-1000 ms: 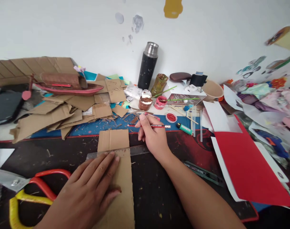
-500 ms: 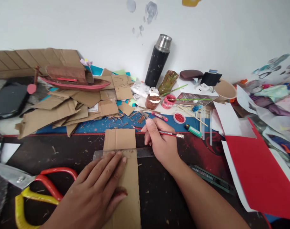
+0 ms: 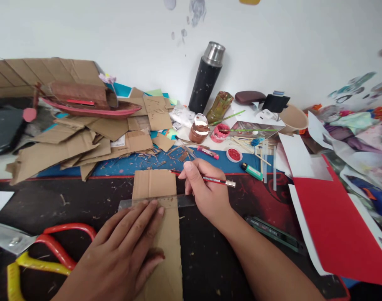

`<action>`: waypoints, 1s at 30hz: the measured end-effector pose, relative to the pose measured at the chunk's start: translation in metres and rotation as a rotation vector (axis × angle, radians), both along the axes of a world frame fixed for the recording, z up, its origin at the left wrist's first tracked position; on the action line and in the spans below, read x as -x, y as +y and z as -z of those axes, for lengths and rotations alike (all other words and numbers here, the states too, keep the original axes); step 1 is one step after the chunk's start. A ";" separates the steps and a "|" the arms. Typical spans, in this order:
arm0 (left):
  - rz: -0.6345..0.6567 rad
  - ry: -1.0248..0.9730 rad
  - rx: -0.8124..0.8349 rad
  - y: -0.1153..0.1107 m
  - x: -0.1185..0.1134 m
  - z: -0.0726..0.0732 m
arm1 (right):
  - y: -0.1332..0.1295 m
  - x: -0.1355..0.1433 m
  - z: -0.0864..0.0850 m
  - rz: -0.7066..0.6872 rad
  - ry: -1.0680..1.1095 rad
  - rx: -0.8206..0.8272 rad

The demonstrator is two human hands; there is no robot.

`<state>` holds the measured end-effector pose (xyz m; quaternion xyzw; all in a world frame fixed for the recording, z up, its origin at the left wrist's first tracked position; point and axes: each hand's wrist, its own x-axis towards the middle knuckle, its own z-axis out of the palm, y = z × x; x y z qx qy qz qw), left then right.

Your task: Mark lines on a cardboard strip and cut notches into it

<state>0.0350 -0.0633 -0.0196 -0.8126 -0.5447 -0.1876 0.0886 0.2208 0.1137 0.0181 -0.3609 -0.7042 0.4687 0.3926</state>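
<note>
My left hand [image 3: 128, 246] lies flat with its fingers stretched out, pressing a clear ruler [image 3: 167, 203] against a brown cardboard strip [image 3: 168, 242]. The ruler crosses the strip sideways and sticks out past both edges. In my right hand [image 3: 209, 190] is a pencil [image 3: 216, 180] with a silver end, pinched between thumb and fingers. Its tip points left, near the strip's upper right corner; whether it touches cannot be told. The right hand's lower fingers are by the ruler's right end. Large scissors [image 3: 60, 248] with red and yellow handles lie left of my left hand.
Cardboard scraps [image 3: 68, 148] are piled at the back left under a model boat [image 3: 90, 106]. A black flask [image 3: 206, 77], paint jars [image 3: 220, 132] and a red paint lid [image 3: 234, 154] stand behind. A green cutter [image 3: 252, 171] and red paper [image 3: 338, 225] lie to the right.
My right hand has moved slightly left and down with the pencil, bringing it closer to the cardboard strip and ruler. My left hand stays on the ruler. The whole view has shifted a little.
</note>
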 end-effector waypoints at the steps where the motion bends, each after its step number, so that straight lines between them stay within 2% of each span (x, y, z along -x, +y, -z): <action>1: -0.002 -0.004 0.001 0.000 0.000 0.000 | 0.000 0.000 0.000 -0.004 0.000 0.009; 22: -0.016 0.038 0.025 -0.003 -0.003 -0.002 | -0.002 0.001 0.003 -0.022 0.002 0.022; 27: -0.011 0.007 0.023 -0.003 -0.005 0.000 | -0.002 0.002 0.003 -0.033 0.010 0.009; 30: -0.066 -0.068 0.024 -0.003 -0.010 0.001 | -0.002 0.001 0.004 -0.041 0.012 -0.007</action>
